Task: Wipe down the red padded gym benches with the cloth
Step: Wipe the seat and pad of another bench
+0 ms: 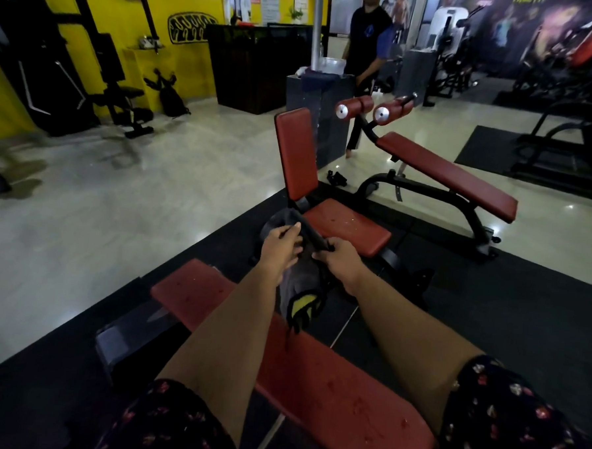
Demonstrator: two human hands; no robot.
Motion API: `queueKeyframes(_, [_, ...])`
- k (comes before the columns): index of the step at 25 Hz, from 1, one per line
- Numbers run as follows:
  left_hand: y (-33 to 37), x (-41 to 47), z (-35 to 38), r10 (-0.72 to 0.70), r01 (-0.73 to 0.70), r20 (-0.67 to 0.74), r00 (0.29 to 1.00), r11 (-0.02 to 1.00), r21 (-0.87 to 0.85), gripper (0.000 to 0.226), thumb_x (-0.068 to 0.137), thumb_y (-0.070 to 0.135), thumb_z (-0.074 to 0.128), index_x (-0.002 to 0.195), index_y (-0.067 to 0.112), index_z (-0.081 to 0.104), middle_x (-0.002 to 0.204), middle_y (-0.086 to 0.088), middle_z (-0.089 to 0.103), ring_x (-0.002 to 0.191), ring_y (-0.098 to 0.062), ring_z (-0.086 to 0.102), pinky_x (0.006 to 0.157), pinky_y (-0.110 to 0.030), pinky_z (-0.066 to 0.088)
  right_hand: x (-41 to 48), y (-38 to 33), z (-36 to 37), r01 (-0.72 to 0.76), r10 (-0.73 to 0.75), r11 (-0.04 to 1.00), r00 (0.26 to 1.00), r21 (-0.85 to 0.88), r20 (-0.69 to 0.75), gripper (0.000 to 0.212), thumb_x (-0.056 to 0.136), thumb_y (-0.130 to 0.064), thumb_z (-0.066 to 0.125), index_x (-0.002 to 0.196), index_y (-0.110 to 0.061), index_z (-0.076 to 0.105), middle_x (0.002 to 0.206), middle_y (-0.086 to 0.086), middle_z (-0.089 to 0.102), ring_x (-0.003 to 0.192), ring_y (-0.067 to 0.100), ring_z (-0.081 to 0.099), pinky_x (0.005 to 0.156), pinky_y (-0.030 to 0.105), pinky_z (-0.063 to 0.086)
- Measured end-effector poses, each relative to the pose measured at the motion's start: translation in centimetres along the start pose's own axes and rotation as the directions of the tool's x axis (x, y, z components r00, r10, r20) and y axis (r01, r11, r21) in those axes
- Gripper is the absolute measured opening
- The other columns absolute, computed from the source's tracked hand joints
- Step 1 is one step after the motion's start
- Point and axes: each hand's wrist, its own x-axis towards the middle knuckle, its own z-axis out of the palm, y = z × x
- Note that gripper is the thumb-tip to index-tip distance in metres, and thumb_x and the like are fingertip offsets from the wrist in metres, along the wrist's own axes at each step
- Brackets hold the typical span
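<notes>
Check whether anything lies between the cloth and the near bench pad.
Nothing visible does. The left hand and right hand hold the cloth over the near bench, whose pad shows only droplets.

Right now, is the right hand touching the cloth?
Touching. The head view shows the right hand closed around the upper edge of the cloth, which hangs below it.

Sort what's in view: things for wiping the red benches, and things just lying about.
For the job: cloth, held by left hand and right hand; near flat bench; upright-back bench; sloped bench.

Lying about: backpack by the yellow wall; black straps on the floor; treadmill.
</notes>
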Motion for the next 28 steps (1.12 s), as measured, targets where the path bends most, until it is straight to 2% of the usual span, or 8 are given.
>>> queueKeyframes(2, [-0.5,0.0,0.1,0.047,-0.054,0.091,0.995,0.995,0.081,0.037,0.099,0.035,0.057,0.122,0.007,0.062,0.115,-0.011,0.068,0.098,-0.011,0.064,0.084,-0.025,0.054,0.3,-0.3,-0.3,-0.062,0.067,0.978,0.998,0.199,-0.019,0.006,0.088,0.001,0.063,0.091,-0.004,0.064,0.085,0.016,0.065,0.079,0.027,0.062,0.073,0.038,0.051])
queueKeyframes(6, [-2.1,0.0,-0.6,0.075,-0.103,0.218,0.973,0.987,0.123,0.033,0.093,0.033,0.066,0.117,0.01,0.068,0.116,-0.01,0.07,0.105,-0.018,0.066,0.087,-0.027,0.053,0.3,-0.6,-0.7,-0.171,0.238,0.889,0.965,0.424,-0.109,0.009,0.091,0.001,0.059,0.088,-0.007,0.059,0.077,0.013,0.062,0.07,0.027,0.061,0.061,0.034,0.052])
queueKeyframes(11, [-2.9,0.5,-0.1,0.003,-0.054,0.484,0.875,0.994,0.092,0.085,0.077,0.02,0.083,0.149,0.014,0.037,0.14,-0.001,0.053,0.122,-0.013,0.056,0.102,-0.029,0.046,0.1,-1.5,-2.5,-0.231,0.309,0.827,0.948,0.513,-0.071,0.012,0.094,0.001,0.048,0.089,-0.008,0.054,0.078,0.009,0.055,0.073,0.02,0.054,0.06,0.03,0.047])
queueKeyframes(13, [-2.9,0.6,0.8,0.008,-0.054,0.461,0.887,0.995,0.085,0.093,0.064,0.03,0.092,0.143,0.022,0.043,0.135,-0.004,0.06,0.118,-0.017,0.061,0.106,-0.04,0.046,-0.3,-1.9,-3.0,-0.225,0.283,0.8,0.959,0.557,-0.02,0.017,0.095,0.002,0.042,0.087,-0.007,0.054,0.079,0.01,0.055,0.074,0.02,0.055,0.062,0.03,0.047])
queueKeyframes(16, [-3.2,1.1,1.6,0.037,-0.061,0.283,0.958,0.995,0.075,0.052,0.084,0.037,0.076,0.129,0.017,0.061,0.116,-0.006,0.071,0.109,-0.024,0.067,0.102,-0.051,0.049,-0.7,-2.2,-3.8,-0.193,0.261,0.811,0.964,0.553,-0.046,0.019,0.094,0.004,0.043,0.083,-0.01,0.05,0.075,0.008,0.055,0.069,0.019,0.056,0.054,0.027,0.05])
queueKeyframes(21, [-2.1,1.6,1.6,0.011,-0.006,0.056,0.998,0.996,-0.089,0.032,0.097,0.029,0.058,0.118,0.006,0.065,0.11,-0.014,0.07,0.103,-0.031,0.065,0.091,-0.04,0.053,0.1,-1.3,-4.4,-0.207,0.393,0.84,0.869,0.502,-0.299,0.01,0.094,0.001,0.048,0.092,-0.008,0.051,0.091,0.013,0.057,0.07,0.022,0.053,0.058,0.027,0.044])
queueKeyframes(25, [-1.8,0.3,4.0,0.047,-0.052,0.145,0.988,0.998,0.034,0.03,0.1,0.026,0.053,0.116,0.004,0.066,0.111,-0.018,0.069,0.106,-0.033,0.065,0.096,-0.041,0.051,-1.0,-2.0,-3.4,-0.21,0.359,0.853,0.901,0.478,-0.245,0.023,0.089,0.002,0.056,0.069,-0.01,0.054,0.073,0.008,0.057,0.079,0.026,0.063,0.066,0.032,0.051])
queueKeyframes(28, [-1.8,-0.7,5.6,0.032,-0.029,0.222,0.975,0.999,-0.019,0.032,0.101,0.029,0.051,0.116,0.005,0.066,0.114,-0.02,0.068,0.104,-0.034,0.066,0.095,-0.041,0.052,-2.0,-2.6,-2.8,-0.13,0.295,0.815,0.932,0.565,-0.211,0.017,0.088,-0.007,0.058,0.072,-0.008,0.065,0.077,0.014,0.067,0.077,0.03,0.066,0.069,0.036,0.055])
